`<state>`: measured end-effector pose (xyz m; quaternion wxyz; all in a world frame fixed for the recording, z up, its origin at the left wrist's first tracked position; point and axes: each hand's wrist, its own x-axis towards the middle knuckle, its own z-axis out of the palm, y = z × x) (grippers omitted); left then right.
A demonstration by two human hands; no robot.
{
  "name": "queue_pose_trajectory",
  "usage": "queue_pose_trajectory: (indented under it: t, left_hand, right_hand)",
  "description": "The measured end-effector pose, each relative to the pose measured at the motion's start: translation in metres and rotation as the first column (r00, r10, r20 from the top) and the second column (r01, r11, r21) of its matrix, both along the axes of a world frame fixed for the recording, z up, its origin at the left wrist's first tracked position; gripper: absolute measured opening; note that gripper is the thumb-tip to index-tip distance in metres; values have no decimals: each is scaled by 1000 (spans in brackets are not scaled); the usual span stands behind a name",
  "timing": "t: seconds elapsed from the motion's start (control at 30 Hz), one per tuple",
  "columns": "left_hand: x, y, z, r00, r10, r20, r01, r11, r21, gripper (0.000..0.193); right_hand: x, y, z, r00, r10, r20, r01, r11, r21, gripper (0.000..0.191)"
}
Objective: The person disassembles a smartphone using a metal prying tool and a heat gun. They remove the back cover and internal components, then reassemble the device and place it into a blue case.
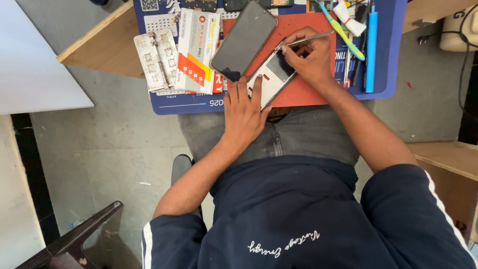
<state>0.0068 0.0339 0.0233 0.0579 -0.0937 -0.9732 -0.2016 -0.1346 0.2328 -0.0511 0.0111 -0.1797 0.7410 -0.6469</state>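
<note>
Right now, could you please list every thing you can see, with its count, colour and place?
opened phone body: one, white frame, on the red mat, under both hands
detached screen: one, black, left of the phone body
tweezers: one, silver, held in the right hand
red mat: one, on the blue mat
blue mat: one, on the wooden bench
metal fixture: one, silver, at the left on the blue mat
small box: one, white and orange, beside the fixture
toothbrush: one, green and blue, top right
blue tool: one, far right
left hand: steadies the phone body
right hand: grips the tweezers
</note>
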Motion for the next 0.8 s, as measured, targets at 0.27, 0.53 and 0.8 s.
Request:
queue_pose_trajectory:
  t: [0.27,0.53,0.8]
  left_hand:
    - [0,0,1,1000,-11,3,11,1000,-10,73]
    - [-1,0,2,999,-29,20,29,999,25,63]
    - [-1,0,4,999,-34,40,32,999,34,60]
  right_hand:
    - [-1,-2,13,993,-108,39,109,994,-8,13]
    - [0,-3,27,965,-23,-261,106,945,309,11]
    - [-11,-4,28,964,84,-252,-19,968,251,15]
